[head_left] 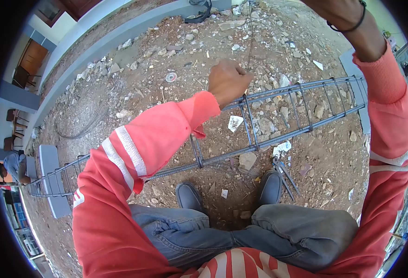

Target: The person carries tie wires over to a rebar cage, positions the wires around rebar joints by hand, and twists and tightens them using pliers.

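Observation:
My left hand [229, 83] is closed in a fist with the thumb against the fingers, just above the upper bars of a long steel rebar cage [278, 136]. A thin dark wire [250, 44] runs down from the top of the view to those fingers; whether they grip it I cannot tell. Of my right hand [326, 7] only the part by the wrist shows at the upper edge, and its fingers are cut off. The cage crosses in front of my legs, its stirrups spaced along the bars. Pincers [285, 176] lie on the ground beside my shoe.
Grey blocks stand under the cage's left end [55, 180] and right end [356, 83]. Rubble and stones cover the dirt, with a round disc [171, 77] among them. A low wall [97, 69] curves behind. Another person [14, 167] is by the cage's far left end.

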Available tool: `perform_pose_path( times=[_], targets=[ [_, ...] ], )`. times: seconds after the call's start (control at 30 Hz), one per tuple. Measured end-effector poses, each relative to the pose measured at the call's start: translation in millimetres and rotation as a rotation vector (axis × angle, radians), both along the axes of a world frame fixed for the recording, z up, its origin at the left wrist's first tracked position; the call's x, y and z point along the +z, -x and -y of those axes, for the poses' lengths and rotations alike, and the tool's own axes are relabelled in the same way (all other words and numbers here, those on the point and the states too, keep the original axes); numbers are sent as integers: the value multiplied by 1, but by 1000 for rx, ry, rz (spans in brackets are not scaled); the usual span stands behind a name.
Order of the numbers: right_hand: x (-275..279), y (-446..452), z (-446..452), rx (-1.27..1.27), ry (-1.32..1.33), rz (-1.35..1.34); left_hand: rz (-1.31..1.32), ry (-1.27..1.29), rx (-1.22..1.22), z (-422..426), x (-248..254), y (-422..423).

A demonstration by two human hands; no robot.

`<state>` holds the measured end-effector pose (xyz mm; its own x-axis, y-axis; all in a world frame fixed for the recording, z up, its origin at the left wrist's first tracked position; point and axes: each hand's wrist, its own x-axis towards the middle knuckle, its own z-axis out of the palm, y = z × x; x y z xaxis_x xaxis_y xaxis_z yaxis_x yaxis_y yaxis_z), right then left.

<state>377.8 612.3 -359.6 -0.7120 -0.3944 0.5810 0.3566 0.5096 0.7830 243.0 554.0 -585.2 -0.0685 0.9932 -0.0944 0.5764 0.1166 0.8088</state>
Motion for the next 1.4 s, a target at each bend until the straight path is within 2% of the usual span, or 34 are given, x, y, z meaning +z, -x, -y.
perform_pose_path(
  times=[0.07, 0.13, 0.2, 0.23, 0.27, 0.3, 0.37, 0.4, 0.47, 0.5, 0.57, 0.63, 0.67, 0.7, 0.73, 0.77, 0.8, 0.83, 0.9, 0.93, 1.03, 1.1, 1.13, 1.17, 1.2, 1.23, 1.27, 1.3, 1.33, 1.4],
  targets=[
    [-7, -14, 34, 113, -142, 23, 102, 82, -7, -9, -9, 7],
    [-40, -60, 83, 42, 265, 306, 216, 170, -6, -9, -10, 11],
    [-87, -108, 122, 9, 620, 444, 494, 357, 93, -3, -4, 12],
    [-120, -134, 137, -122, 830, 479, 505, 358, 104, -3, -6, 13],
    [-164, -159, 152, -272, 1057, 398, 572, 421, 108, -4, -6, 13],
    [-204, -184, 168, -557, 1336, 359, 635, 481, 111, -5, -5, 14],
    [-293, -228, 201, -803, 1725, 64, 644, 493, 113, -6, -5, 15],
    [-334, -246, 221, -843, 1864, -76, 647, 520, 104, -6, -6, 18],
    [-396, -258, 261, -850, 1942, -222, 640, 517, 99, -5, -8, 23],
    [-405, -250, 277, -923, 1923, -188, 639, 520, 67, -4, -9, 22],
    [-417, -234, 298, -914, 1723, -155, 552, 512, 37, -3, -3, 24],
    [-423, -235, 299, -894, 1836, -260, 461, 511, 1, 1, 1, 30],
    [-427, -236, 298, -885, 1935, -363, 308, 436, -103, 2, 2, 35],
    [-432, -240, 297, -875, 1943, -373, 157, 361, -209, 3, 4, 41],
    [-437, -246, 295, -878, 1977, -329, 148, 365, -208, 6, 14, 45],
    [-441, -251, 294, -882, 2011, -280, -21, 363, -315, 13, 30, 48],
    [-448, -253, 290, -760, 1983, -356, -187, 362, -420, 21, 41, 50],
    [-449, -254, 286, -755, 1991, -353, -190, 370, -416, 30, 45, 53],
    [-440, -247, 277, -929, 2150, -286, 64, 782, -483, 50, 49, 55],
    [-431, -238, 275, -937, 2260, -343, 61, 782, -481, 61, 47, 52],
    [-449, -233, 285, -946, 2198, -362, 38, 627, -403, 81, 17, 36],
    [-469, -242, 296, -907, 2133, -411, 405, 763, -273, 73, -30, 19],
    [-479, -246, 301, -871, 2074, -460, 417, 758, -276, 67, -43, 6],
    [-487, -248, 308, -887, 2069, -447, 525, 739, -168, 63, -54, -8],
    [-491, -250, 314, -725, 2188, -679, 635, 722, -57, 61, -63, -18],
    [-491, -255, 317, -545, 2277, -911, 659, 720, -59, 60, -71, -24],
    [-481, -255, 314, -565, 2262, -895, 705, 705, -42, 57, -76, -31],
    [-458, -246, 308, -367, 2233, -1085, 752, 691, -28, 53, -79, -38],
    [-431, -242, 300, -165, 2180, -1268, 759, 636, 189, 57, -79, -49],
    [-356, -240, 270, -338, 2164, -1180, 705, 551, 181, 59, -93, -54]
  ],
)
